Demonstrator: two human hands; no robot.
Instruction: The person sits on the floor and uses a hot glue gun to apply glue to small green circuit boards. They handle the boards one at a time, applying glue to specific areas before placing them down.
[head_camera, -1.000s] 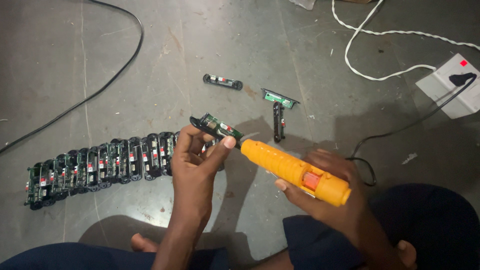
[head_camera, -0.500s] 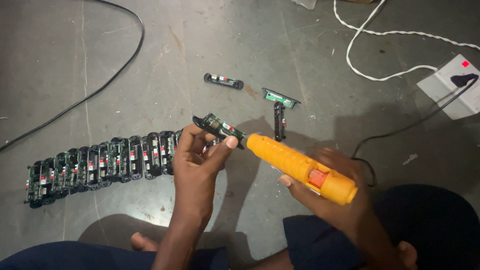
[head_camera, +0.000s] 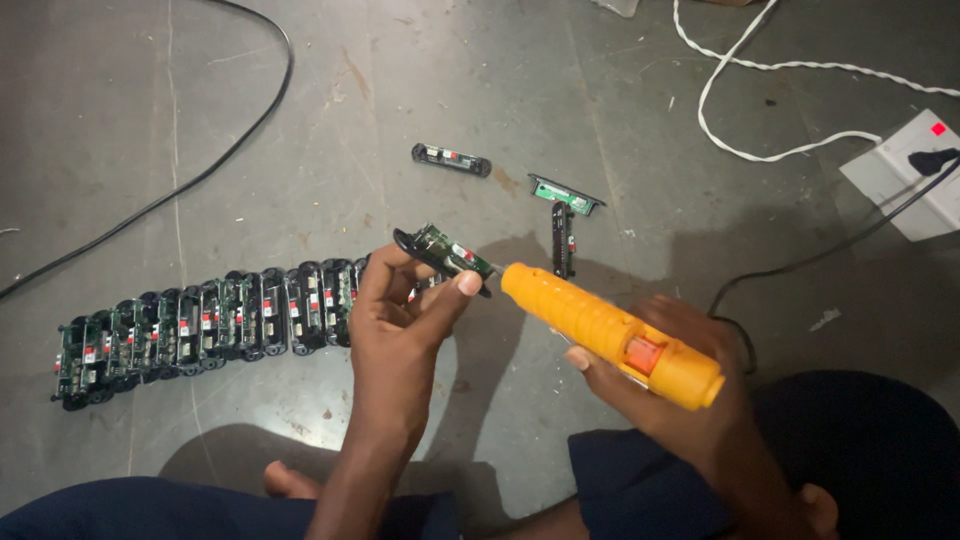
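One small circuit board is held up to the tip of one orange glue gun above a grey floor.

The circuit board (head_camera: 443, 250), green in a black frame, is pinched between the thumb and fingers of the left hand (head_camera: 400, 320), raised over the floor (head_camera: 300, 100). The glue gun (head_camera: 610, 333) is gripped in the closed right hand (head_camera: 680, 390), its tip set against the board's right end. One long row of boards (head_camera: 200, 330) is laid on the floor at the left, packed side by side; an exact count cannot be made, but more than a dozen are seen. Three loose boards (head_camera: 565, 215) are lying beyond the hands. One black cable (head_camera: 200, 175), one white cord (head_camera: 740, 65) and one white socket (head_camera: 905, 170) with one black plug are also seen.
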